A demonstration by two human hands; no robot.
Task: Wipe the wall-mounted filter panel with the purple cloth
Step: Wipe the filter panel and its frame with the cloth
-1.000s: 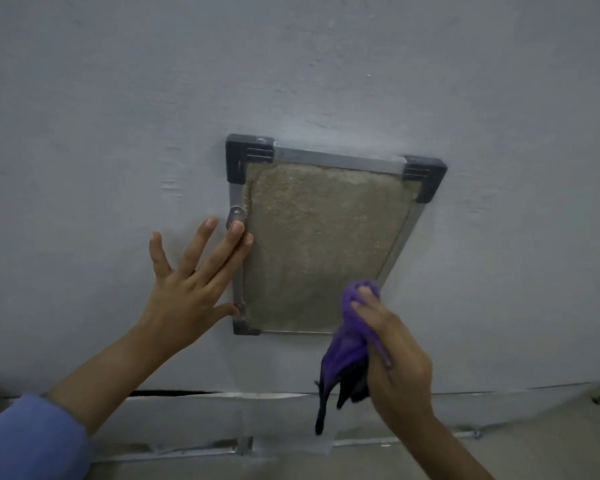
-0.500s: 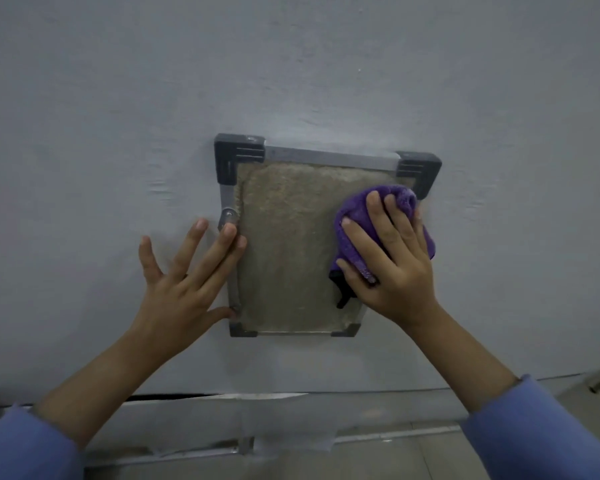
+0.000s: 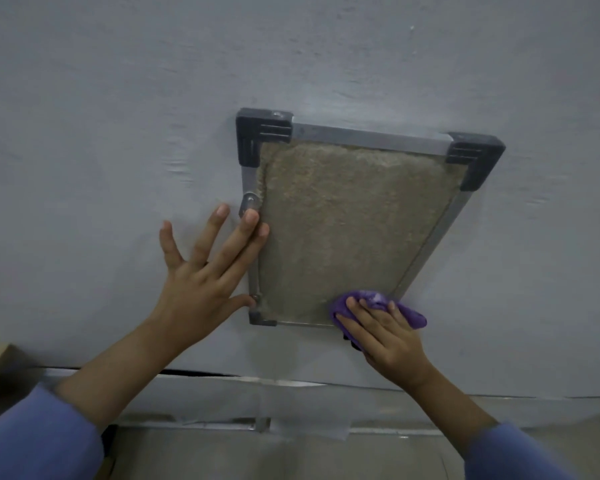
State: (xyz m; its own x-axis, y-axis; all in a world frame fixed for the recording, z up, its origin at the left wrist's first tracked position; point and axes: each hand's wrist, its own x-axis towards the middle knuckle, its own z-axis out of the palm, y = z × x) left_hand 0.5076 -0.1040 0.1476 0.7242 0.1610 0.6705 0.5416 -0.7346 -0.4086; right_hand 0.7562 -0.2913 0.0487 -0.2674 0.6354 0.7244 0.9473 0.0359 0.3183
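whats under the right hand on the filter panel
The purple cloth, pressed by the right hand against the filter panel at its lower right corner. That corner of the frame is covered and cannot be seen.

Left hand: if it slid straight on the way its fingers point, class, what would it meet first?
The left hand points up and right; its fingertips already touch the filter panel frame, so it would likely meet the round metal clip first.
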